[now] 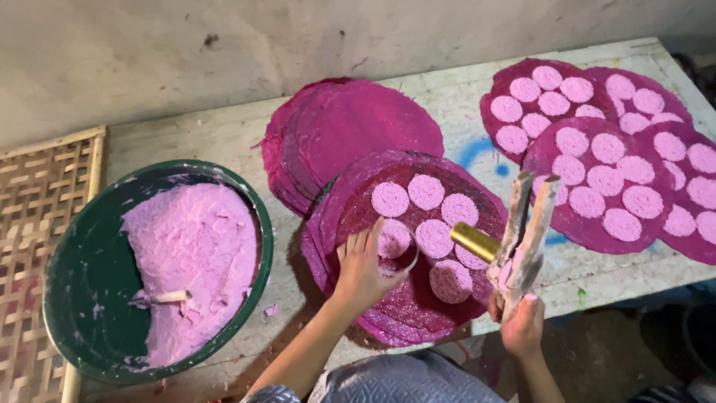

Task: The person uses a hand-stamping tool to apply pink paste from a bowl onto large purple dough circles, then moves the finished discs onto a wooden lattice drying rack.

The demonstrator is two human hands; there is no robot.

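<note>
Two hands are at work over the stack of round magenta mats in front of you. Your left hand (362,267) rests on the top mat (373,224), fingers curled around a clear ring mould (397,250) that sits on the mat with a pale pink disc inside it; the grip is closed loosely on the ring's rim. Your right hand (522,325) is clenched around the lower end of a paste-smeared wooden press (526,235), two pale bars held upright and tilted slightly, with a brass-coloured cylinder (474,241) jutting from it toward the ring. The cylinder's end hangs just beside the ring, above the mat.

Seven pale pink discs (426,192) lie on that top mat, counting the one in the ring, set close together in a loose cluster. Behind it, a second stack of bare magenta mats (358,123) lies on the bench (224,142). To your right, more mats covered with pink discs (608,175) overlap one another across the bench. To your left stands a dark green basin (89,276) holding a mound of pink paste (198,261), with a paste-coated tool handle (168,297) lying in it. A woven bamboo tray (37,224) sits at the far left edge.
</note>
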